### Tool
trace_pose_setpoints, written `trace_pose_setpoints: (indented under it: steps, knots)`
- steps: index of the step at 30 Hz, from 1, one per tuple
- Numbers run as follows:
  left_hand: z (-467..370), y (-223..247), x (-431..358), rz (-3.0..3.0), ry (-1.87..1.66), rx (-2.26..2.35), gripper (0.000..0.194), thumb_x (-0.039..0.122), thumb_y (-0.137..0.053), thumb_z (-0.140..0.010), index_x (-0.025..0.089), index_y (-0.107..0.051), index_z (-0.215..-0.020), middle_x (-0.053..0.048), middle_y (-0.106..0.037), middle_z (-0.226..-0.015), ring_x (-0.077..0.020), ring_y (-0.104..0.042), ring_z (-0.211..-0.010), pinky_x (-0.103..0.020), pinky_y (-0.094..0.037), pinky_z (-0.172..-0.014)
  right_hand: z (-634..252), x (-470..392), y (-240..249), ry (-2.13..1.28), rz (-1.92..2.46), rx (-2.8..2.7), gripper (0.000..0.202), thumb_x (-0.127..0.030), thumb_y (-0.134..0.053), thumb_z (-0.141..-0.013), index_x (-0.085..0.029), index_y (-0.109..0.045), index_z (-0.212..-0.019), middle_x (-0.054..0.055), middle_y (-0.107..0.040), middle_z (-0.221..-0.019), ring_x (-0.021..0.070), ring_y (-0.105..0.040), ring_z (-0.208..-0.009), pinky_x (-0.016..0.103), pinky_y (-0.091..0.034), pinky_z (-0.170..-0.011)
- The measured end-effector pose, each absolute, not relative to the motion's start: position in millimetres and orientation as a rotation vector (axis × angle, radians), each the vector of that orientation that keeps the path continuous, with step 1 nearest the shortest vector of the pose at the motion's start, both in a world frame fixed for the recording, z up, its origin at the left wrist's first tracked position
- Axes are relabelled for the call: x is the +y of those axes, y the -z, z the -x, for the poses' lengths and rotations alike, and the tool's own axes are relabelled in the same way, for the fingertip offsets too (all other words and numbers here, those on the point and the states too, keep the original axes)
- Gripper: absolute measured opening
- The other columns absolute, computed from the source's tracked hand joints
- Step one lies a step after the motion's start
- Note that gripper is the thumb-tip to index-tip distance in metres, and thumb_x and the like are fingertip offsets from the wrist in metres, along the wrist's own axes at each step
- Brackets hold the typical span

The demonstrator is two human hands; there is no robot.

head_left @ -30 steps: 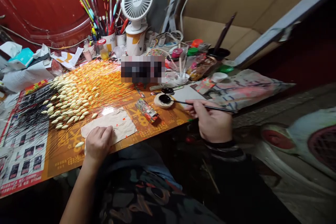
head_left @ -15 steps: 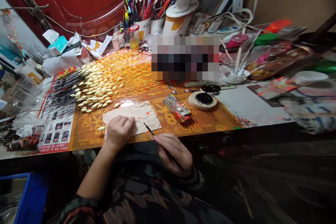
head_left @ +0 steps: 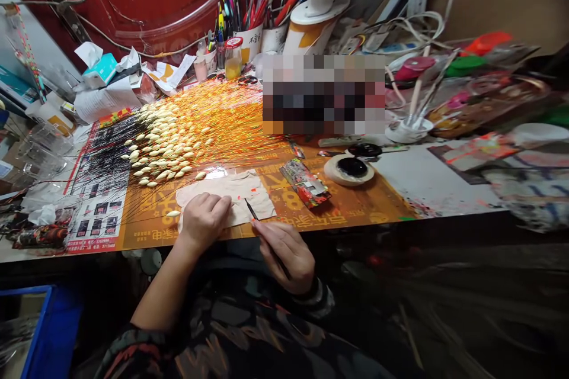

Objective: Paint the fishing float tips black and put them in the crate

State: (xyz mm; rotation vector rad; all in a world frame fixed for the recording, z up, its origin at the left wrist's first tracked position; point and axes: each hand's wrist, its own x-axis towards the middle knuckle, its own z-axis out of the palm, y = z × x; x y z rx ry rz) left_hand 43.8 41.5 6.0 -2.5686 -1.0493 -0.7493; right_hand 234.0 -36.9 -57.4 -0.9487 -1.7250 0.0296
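My left hand (head_left: 205, 218) is closed, resting over a pale cloth (head_left: 262, 208). A fishing float (head_left: 172, 213) with a cream body pokes out to the left of this hand; my fingers hide its thin stem. My right hand (head_left: 287, 254) pinches a thin dark paintbrush (head_left: 251, 209), its tip over the cloth just right of my left fingers. Small orange-red marks dot the cloth. Behind it lie many similar floats (head_left: 164, 142) with cream bodies and bright orange-yellow stems. Black paint (head_left: 351, 167) fills a round pale dish (head_left: 331, 172) on the right.
A paint-crusted block (head_left: 306, 182) lies between cloth and dish. At the back stand a white fan (head_left: 317, 0), cups of brushes (head_left: 249, 41) and a lidded jar (head_left: 233, 59). Brushes stand in a white bowl (head_left: 409, 130). The table's front edge runs close before my body.
The brush tip has moved up slightly on the cloth and my right hand a little left. My left hand stays on the cloth with the float. The whole view has shifted slightly.
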Motion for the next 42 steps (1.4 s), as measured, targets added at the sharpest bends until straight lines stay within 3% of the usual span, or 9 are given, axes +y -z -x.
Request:
trace_pose_setpoints:
  steps: [42]
  knots:
    - [-42.5, -4.8, 39.9, 2.565, 0.737, -1.081, 0.02, 0.025, -0.046, -0.099, 0.018, -0.064, -0.102, -0.004, -0.065, -0.075, -0.0161, -0.059, -0.072, -0.031, -0.042, -0.068, -225.0, -40.5, 51.8, -0.081, 0.92, -1.704, 0.058, -0.007, -0.056, -0.088, -0.024, -0.049, -0.143, 0.009, -0.071, -0.112, 0.0248, -0.067, -0.095, 0.042, -0.059, -0.079]
